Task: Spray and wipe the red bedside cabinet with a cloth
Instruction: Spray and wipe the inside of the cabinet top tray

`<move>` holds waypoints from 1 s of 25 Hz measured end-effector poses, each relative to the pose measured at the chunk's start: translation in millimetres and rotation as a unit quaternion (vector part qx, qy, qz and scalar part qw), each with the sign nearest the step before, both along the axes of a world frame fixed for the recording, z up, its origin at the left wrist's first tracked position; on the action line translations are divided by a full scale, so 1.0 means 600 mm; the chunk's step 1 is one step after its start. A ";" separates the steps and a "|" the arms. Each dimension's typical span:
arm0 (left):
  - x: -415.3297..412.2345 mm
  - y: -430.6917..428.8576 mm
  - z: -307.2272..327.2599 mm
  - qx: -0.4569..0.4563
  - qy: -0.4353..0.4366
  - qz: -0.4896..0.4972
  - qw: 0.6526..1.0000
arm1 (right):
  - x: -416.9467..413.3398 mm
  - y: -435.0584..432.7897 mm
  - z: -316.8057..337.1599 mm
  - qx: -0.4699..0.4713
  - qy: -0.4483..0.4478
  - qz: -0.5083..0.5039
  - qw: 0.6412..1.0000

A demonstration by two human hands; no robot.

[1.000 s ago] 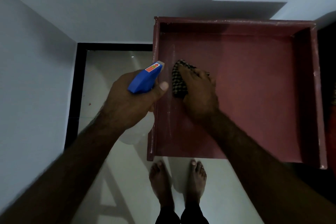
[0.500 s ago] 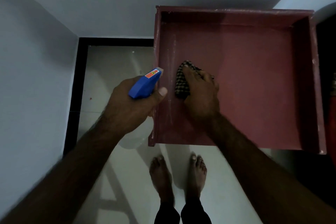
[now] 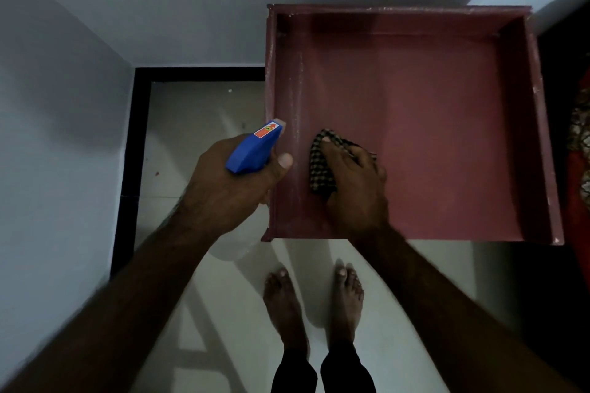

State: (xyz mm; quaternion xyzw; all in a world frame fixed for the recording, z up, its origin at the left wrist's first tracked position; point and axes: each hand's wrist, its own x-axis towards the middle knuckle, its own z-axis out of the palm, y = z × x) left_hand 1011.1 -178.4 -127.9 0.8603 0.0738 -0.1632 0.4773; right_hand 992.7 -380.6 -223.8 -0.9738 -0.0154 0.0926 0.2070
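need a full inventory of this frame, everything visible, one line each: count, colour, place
bedside cabinet: 1, red, right of centre, against the far wall
checked cloth: 1, dark and pale, on the cabinet top near its left edge
spray bottle: 1, blue head, translucent body, beside the cabinet's left edge
floor: 1, pale tiles
skirting: 1, black, along floor's left and far edges
walls: 2, pale grey
patterned fabric: 1, red, right frame edge
left hand: 1, holds spray bottle
right hand: 1, holds cloth on cabinet
feet: 2, bare, on floor
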 end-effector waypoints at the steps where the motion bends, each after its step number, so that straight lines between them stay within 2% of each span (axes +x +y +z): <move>1: -0.003 -0.001 0.000 0.000 0.002 0.000 1.000 | -0.009 0.010 -0.001 0.005 -0.001 -0.001 1.000; 4: -0.015 -0.001 0.004 0.000 0.008 -0.005 1.000 | -0.030 0.007 -0.004 0.004 -0.009 0.047 0.999; 8: -0.037 0.001 0.010 0.017 0.003 -0.010 1.000 | -0.046 0.013 0.001 0.019 -0.005 -0.032 0.999; 12: -0.061 0.000 0.010 0.013 -0.002 -0.005 1.000 | -0.071 0.011 -0.006 0.009 -0.014 0.038 0.999; 15: -0.091 0.000 0.001 0.015 -0.005 0.007 1.000 | -0.078 0.011 -0.006 -0.006 -0.021 0.024 0.999; 18: -0.126 -0.004 -0.006 -0.017 0.009 0.035 0.999 | -0.085 0.005 -0.005 -0.018 -0.018 0.071 0.997; 21: -0.162 -0.005 -0.019 -0.024 0.018 0.043 0.999 | -0.091 0.000 -0.005 -0.024 -0.031 0.044 0.998; 25: -0.195 -0.002 -0.036 -0.008 0.018 0.049 0.999 | -0.121 -0.002 -0.010 -0.036 -0.025 0.089 0.995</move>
